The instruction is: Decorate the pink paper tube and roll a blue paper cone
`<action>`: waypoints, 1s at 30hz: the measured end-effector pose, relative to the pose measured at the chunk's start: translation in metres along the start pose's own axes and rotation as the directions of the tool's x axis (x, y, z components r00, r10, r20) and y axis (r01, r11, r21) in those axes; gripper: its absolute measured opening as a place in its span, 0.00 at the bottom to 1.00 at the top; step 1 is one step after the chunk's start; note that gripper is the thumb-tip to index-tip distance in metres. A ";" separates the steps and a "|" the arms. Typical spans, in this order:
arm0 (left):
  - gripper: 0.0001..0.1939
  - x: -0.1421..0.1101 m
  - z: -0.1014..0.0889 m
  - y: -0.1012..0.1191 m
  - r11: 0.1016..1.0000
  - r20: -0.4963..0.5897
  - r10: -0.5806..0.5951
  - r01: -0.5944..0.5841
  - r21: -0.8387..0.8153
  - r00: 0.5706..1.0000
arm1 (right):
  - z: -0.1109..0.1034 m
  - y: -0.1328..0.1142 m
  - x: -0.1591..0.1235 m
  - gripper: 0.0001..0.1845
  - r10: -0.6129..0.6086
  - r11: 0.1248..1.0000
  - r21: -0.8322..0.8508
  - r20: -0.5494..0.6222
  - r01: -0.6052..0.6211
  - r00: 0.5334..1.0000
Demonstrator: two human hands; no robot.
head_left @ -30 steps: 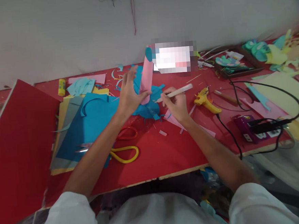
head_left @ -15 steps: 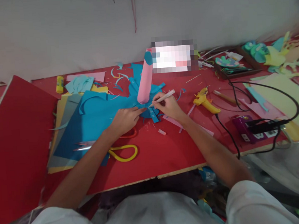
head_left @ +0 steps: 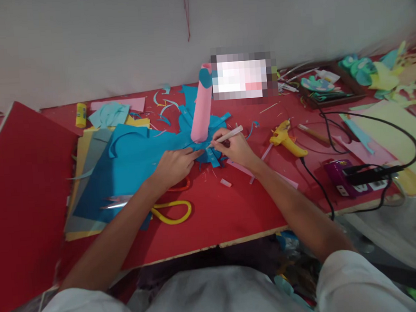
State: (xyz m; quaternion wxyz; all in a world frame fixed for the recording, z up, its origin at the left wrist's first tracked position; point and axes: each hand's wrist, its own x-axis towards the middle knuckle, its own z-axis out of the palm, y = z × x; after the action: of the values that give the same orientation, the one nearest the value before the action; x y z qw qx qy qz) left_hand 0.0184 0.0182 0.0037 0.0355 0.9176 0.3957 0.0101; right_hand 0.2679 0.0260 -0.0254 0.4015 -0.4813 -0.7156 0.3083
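My right hand [head_left: 236, 149] grips a slim white pen [head_left: 232, 133], its tip down on blue paper strips [head_left: 213, 156]. My left hand [head_left: 175, 165] lies flat beside it, index finger stretched onto the same blue paper near the pen tip. Just beyond both hands a pink paper tube [head_left: 201, 111] with a blue patch near its top stands slightly tilted on the blue cutouts. Under my left hand and forearm are a blue sheet [head_left: 140, 151] and scissors [head_left: 172, 213] with red and yellow handles, partly hidden by the arm.
A yellow glue gun [head_left: 287, 140] lies right of my right hand, its cord running to the table edge. Further right are a purple box [head_left: 347, 179] with black cables and a dark tray [head_left: 353, 89]. A glue stick [head_left: 80, 115] and red board [head_left: 22, 202] are at left.
My left hand has let go of the pink tube and come down flat onto the blue paper. The pen in my right hand has moved left and down to the strips.
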 end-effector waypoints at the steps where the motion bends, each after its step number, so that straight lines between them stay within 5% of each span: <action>1: 0.27 0.000 0.000 0.000 1.000 -0.001 0.002 -0.002 0.000 1.000 | 0.000 0.000 0.000 0.14 -0.006 1.000 0.007 0.012 0.006 1.000; 12: 0.27 -0.001 0.002 -0.001 0.998 -0.030 0.035 -0.033 0.052 0.999 | -0.001 -0.002 -0.001 0.14 0.014 0.998 0.059 0.040 -0.016 0.999; 20: 0.25 -0.002 0.006 -0.003 0.992 -0.091 0.095 -0.088 0.086 0.991 | -0.004 -0.004 -0.004 0.08 -0.041 0.999 -0.007 -0.096 0.040 0.995; 30: 0.24 -0.002 0.009 -0.005 0.974 -0.111 0.212 -0.200 0.110 0.971 | -0.003 -0.007 -0.004 0.11 -0.053 0.999 -0.003 -0.023 0.053 0.998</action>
State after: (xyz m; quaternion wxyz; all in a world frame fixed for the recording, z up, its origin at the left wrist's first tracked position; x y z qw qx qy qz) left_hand 0.0136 0.0194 -0.0054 -0.0348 0.9520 0.2998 0.0505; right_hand 0.2687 0.0197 -0.0195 0.4171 -0.4662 -0.7237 0.2914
